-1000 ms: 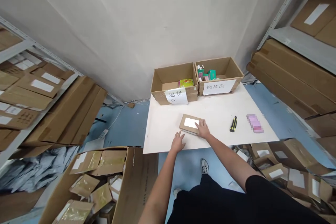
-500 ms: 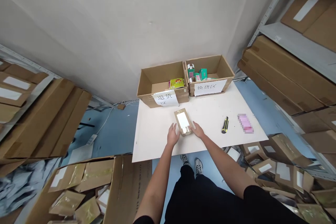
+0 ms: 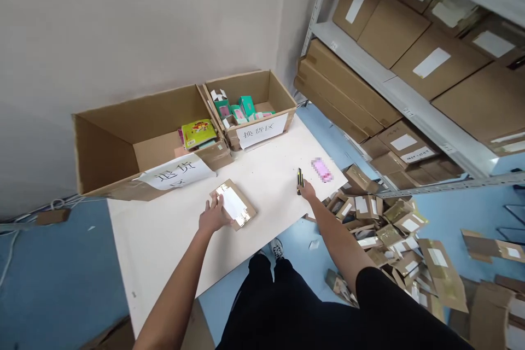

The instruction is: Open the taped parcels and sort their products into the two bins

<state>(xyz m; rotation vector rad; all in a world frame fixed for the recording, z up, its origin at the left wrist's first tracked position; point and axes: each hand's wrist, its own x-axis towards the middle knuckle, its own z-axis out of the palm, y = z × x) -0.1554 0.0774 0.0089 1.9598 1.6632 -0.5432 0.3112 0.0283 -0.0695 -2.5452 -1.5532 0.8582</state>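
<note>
Left hand (image 3: 212, 217): palm down, fingers loosely spread, laid on the near-left edge of a small cardboard parcel (image 3: 243, 214). The arm is nearly straight, reaching forward from the body.

Small cardboard parcel: flat and brown, with a white label (image 3: 232, 202) on top. It lies slantwise on the white table (image 3: 164, 240), under the fingertips of the left hand. Judged light and fairly stiff, with a dry, non-slippery skin. Best taken by its two long edges, or pinned flat from above.

Right hand (image 3: 307, 191): stretched out forward and to the right, well apart from the left. Its fingertips are at the near end of a utility knife (image 3: 299, 177). Whether the fingers have closed on it cannot be told.

Utility knife: black and yellow, slim and rigid, judged light. Take hold along the handle body. No blade can be made out.

Beyond the right hand: a pink object (image 3: 321, 169), blurred, just past the knife.

Beyond the left hand: a large open carton (image 3: 102, 147) with a paper sign. A second signed carton (image 3: 283, 99) stands touching it, on the right-hand side.

Right of the right arm, on the floor: a heap of small parcels (image 3: 389, 229), with shelving (image 3: 410, 104) of cartons above it.
</note>
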